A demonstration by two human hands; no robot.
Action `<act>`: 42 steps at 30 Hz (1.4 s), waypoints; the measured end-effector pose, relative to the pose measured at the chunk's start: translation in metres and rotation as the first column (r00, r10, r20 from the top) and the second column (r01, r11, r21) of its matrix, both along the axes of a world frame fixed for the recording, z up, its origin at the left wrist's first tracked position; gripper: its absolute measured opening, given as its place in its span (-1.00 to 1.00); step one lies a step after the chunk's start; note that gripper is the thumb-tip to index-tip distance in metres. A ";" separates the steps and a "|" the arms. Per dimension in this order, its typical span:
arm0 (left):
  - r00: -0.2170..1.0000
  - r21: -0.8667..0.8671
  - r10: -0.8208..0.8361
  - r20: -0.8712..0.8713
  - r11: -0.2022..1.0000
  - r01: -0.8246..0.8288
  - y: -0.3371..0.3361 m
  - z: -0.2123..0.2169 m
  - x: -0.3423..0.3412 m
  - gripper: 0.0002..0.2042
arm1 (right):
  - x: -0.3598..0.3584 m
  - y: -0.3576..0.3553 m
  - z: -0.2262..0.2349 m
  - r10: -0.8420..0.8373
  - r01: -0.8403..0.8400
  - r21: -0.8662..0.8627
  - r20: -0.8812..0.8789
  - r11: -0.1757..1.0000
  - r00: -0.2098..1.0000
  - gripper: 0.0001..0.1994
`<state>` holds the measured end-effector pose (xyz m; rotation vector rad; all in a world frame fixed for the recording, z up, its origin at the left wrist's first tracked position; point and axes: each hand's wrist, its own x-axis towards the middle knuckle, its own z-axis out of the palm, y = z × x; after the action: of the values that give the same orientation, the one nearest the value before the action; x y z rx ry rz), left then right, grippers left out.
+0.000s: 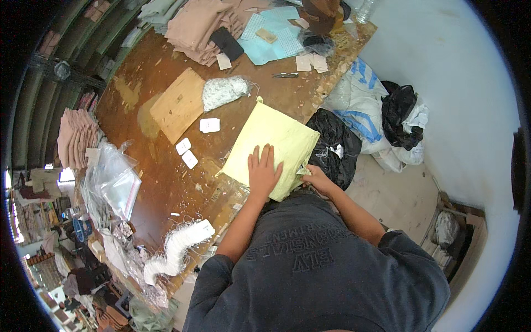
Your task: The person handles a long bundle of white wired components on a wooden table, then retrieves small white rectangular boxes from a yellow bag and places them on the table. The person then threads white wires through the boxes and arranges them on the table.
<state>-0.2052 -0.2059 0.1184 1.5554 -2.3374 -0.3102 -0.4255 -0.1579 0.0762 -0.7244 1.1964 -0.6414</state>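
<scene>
Left hand [262, 171]: laid flat, fingers spread and extended, palm pressing down on the yellow folded cloth [274, 141]; it grips nothing. Right hand [314, 176]: closed in a pinch on the cloth's near right corner, at the desk edge.

The yellow folded cloth lies at the near right edge of the brown wooden desk [160, 182], its right corner overhanging slightly above a black plastic bag [334, 146] on the floor.

Just beyond the cloth: a white mesh bundle [224, 91] and a bare wooden board [178, 104]. Between board and cloth lie three small white tags [209, 125].

To the left of the person, a stack of white strung tags [177, 249] curves along the desk edge. Clear plastic bags [113, 180] lie further left.

At the far end: a pile of pink folded garments [199, 27], a light-blue sheet [274, 36], and scissors [285, 75]. A white-and-blue sack [359, 99] lies beside the desk.
</scene>
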 end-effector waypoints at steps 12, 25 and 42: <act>0.986 -0.089 0.163 -0.032 0.982 -0.165 -0.007 0.006 -0.004 -0.36 | -0.030 0.009 -0.053 0.040 -0.038 0.015 -0.238 0.999 0.970 -0.45; 0.993 0.437 0.098 0.065 0.892 -0.116 0.008 0.061 0.005 -0.11 | 0.017 -0.034 0.050 -0.223 0.236 -0.014 0.281 0.972 0.933 -0.41; 0.827 0.119 0.207 -0.523 0.978 -0.170 -0.017 0.092 0.038 -0.35 | 0.050 -0.136 0.163 0.133 -0.013 -0.305 0.379 0.952 0.916 -0.62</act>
<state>-0.1676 -0.2233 0.2099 1.4765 -1.7432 -0.6826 -0.3755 -0.2937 0.2394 -0.8391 0.7007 -0.8699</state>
